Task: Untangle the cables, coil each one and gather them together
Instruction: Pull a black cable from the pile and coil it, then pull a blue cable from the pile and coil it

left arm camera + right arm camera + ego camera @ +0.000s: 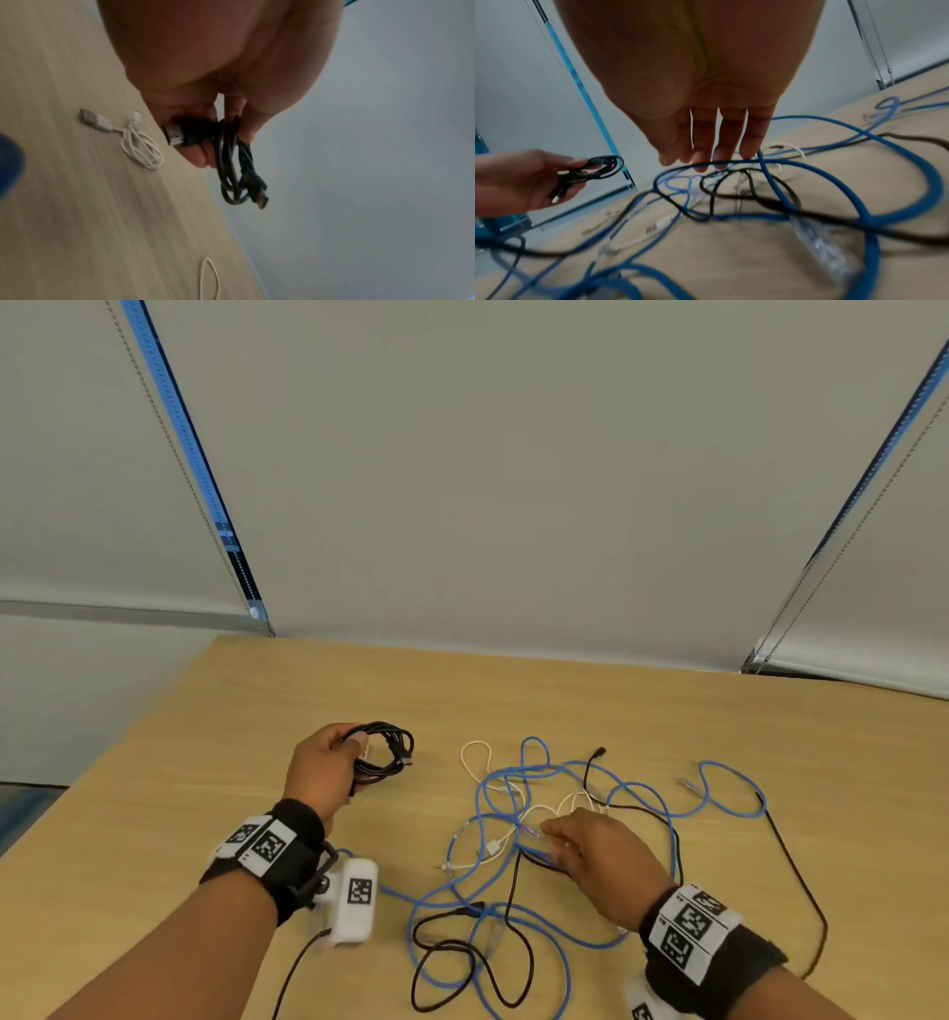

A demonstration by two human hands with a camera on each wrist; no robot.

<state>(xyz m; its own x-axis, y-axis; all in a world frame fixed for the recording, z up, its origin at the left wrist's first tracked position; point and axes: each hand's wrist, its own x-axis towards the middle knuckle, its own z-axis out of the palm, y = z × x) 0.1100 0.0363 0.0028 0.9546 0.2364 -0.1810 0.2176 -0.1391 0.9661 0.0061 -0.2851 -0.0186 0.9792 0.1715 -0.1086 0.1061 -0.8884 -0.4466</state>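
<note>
My left hand (354,752) grips a coiled black cable (390,749) just above the table's left part; the left wrist view shows the coil (231,168) pinched between thumb and fingers, one plug hanging. A small coiled white cable (140,146) lies on the table under that hand. To the right sprawls a tangle of a long blue cable (639,791), a thin black cable (513,886) and a white cable (475,755). My right hand (552,842) hovers over the tangle's middle, fingers (731,138) straight, tips touching the blue cable (808,164).
The wooden table (565,695) ends at grey window blinds, with bead chains (821,567) hanging at the right. A black cable (801,875) trails towards the table's right front. Blue loops (560,968) reach the near edge.
</note>
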